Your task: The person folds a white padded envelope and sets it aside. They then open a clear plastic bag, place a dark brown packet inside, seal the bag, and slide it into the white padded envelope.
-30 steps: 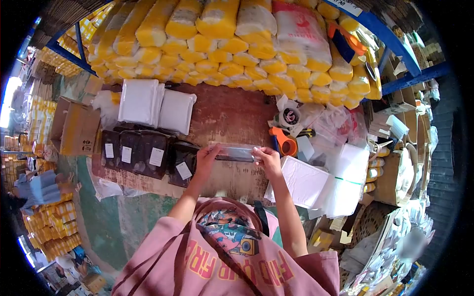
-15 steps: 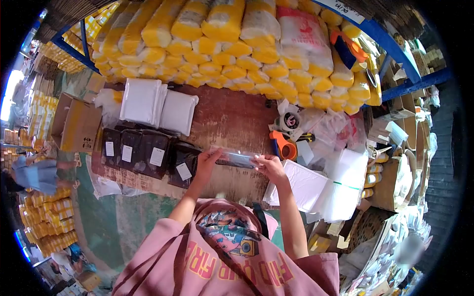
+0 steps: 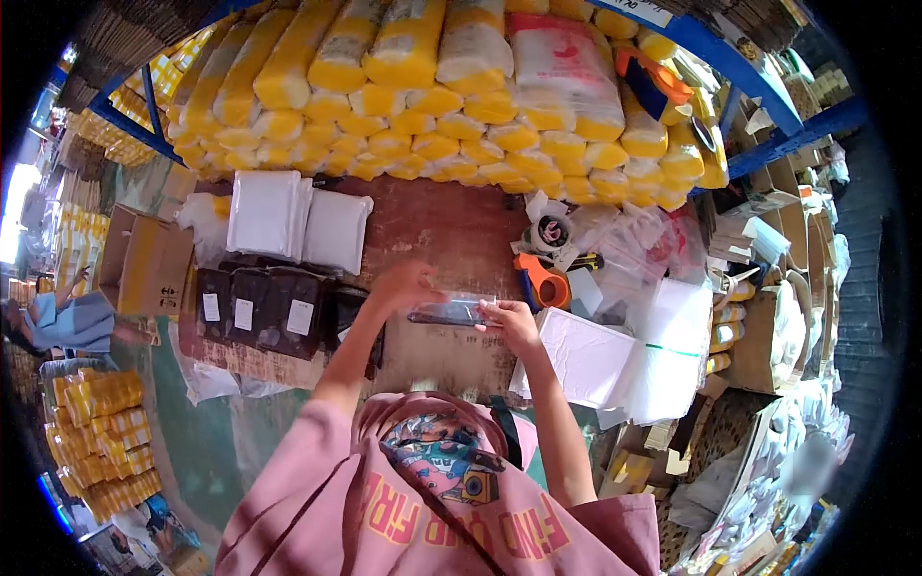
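A small clear plastic packet (image 3: 447, 312) with something dark in it lies flat over the worn wooden table (image 3: 432, 221). My right hand (image 3: 507, 324) pinches its right end between thumb and fingers. At the packet's upper left is my left hand (image 3: 405, 286), blurred, its fingers curled; whether it touches the packet is unclear. Left of my left hand stand dark packages with white labels (image 3: 301, 317), and behind them are white padded packs (image 3: 336, 223). An orange and blue tape dispenser (image 3: 547, 284) sits to the right, beyond my right hand.
Yellow and white bundles (image 3: 413, 125) are piled along the back under a blue metal frame (image 3: 749, 77). White sheets and bags (image 3: 586, 357) lie at the right. An open cardboard box (image 3: 144, 259) stands left. Another person (image 3: 72, 322) is at far left.
My left hand has moved up and left from the packet's left end and is now blurred. My right hand still holds the right end, slightly lower. The view has shifted a little.
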The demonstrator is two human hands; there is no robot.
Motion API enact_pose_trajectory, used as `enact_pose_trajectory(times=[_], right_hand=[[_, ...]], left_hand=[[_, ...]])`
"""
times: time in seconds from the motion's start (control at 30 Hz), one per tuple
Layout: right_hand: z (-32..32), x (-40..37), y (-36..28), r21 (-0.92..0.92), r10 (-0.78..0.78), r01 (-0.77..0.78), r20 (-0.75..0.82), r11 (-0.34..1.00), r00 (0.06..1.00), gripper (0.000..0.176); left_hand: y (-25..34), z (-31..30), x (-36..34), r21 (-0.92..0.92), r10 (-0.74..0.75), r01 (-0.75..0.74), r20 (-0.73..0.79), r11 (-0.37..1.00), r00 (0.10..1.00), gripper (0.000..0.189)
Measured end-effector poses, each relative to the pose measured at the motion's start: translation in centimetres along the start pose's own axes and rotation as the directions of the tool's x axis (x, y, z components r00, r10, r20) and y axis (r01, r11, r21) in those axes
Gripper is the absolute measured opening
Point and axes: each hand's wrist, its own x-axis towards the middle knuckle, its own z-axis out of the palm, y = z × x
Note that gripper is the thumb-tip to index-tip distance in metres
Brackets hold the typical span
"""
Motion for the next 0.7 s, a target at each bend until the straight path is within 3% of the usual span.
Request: enact_pose_trajectory(times=[0.1,0.2,0.3,0.4,0.6,0.7], right_hand=[[-0.4,0.4,0.7,0.023,-0.025,0.025,0.022,0.999,0.999,0.031],[0.0,0.1,0.2,0.066,-0.044,0.044,0.005,0.997,0.999,0.029],[0.2,0.0,0.5,0.035,-0.07,0.07,-0.027,0.997,0.997,0.031],[0.8,-0.6,-0.2,0.021,-0.108,0.108,-0.033,0.994,0.994,0.032],[1.4,-0.3,-0.4,-0.106,-0.148,0.138,-0.097,0.985,0.984,0.036],[1.4,-0.5,-0.5,-0.138,-0.175,0.16,-0.113,0.978,0.978,0.035]], left_hand=[[3.0,0.5,2.9,0.411,0.175,-0.27,0.256,0.871,0.951,0.049],[5.6,2.3,6.2,0.235,0.051,-0.208,0.539,0.949,0.841,0.037],[5.2,3.7,7.7,0.223,0.015,-0.155,0.528,0.962,0.849,0.037],[2.9,4.5,9.1,0.054,0.104,-0.168,0.588,0.984,0.802,0.036],[4.0,3.6,6.6,0.12,0.091,-0.155,0.42,0.981,0.903,0.033],[2.3,2.1,6.5,0.129,0.233,-0.319,0.442,0.939,0.866,0.032]])
